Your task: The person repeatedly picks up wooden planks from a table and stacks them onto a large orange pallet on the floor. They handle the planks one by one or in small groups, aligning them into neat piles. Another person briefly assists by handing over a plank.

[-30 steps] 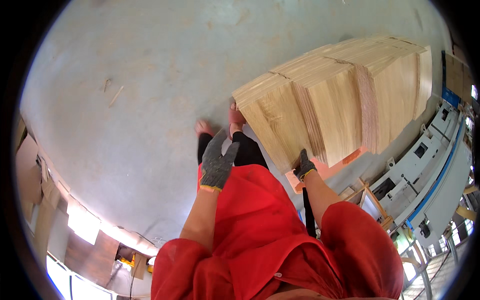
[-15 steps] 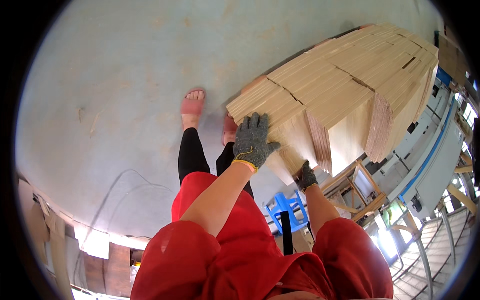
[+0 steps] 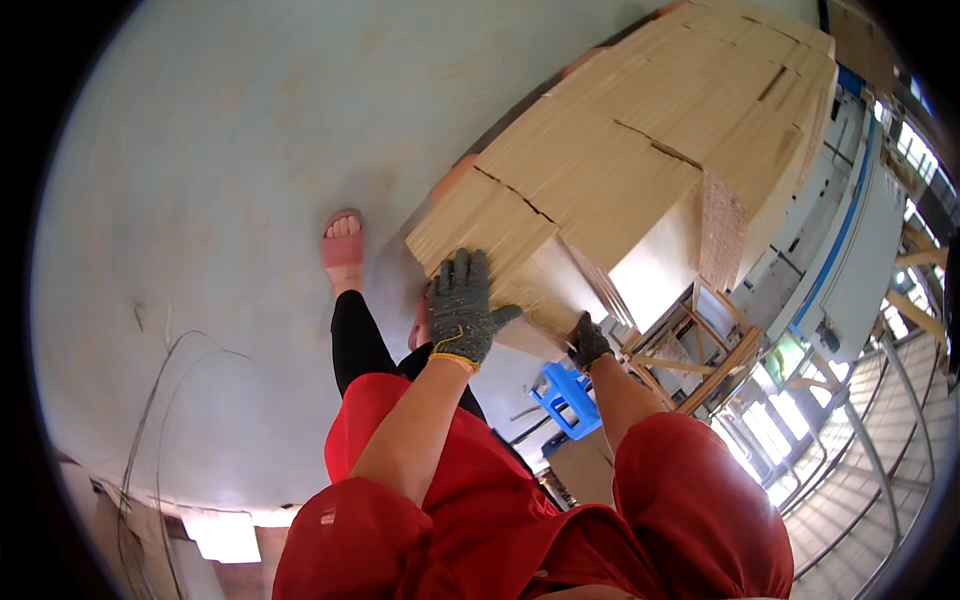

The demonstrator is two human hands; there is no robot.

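A long stack of pale wooden boards (image 3: pixel 570 160), set on edge in close rows, stretches from the middle to the far right. My left hand (image 3: pixel 463 308), in a grey knit glove with a yellow cuff, lies flat over the board edges at the near end. Its fingers are straight and its thumb points right. Against the near side of the same boards is my right hand (image 3: pixel 590 343), gloved in dark grey. Only part of it shows at the board's lower corner; most of its fingers are hidden.
A blue plastic stool (image 3: pixel 567 400) stands below my right hand. To the right are a wooden frame (image 3: pixel 735 360) and a long grey machine (image 3: pixel 850 270) with a blue strip. Thin cords or wires (image 3: pixel 160 400) show at lower left. My feet in pink slippers are beside the stack.
The view has shifted and turned, so the stack, feet and hands sit further left. Both hands stay against the near-end boards, and the left hand still lies flat.
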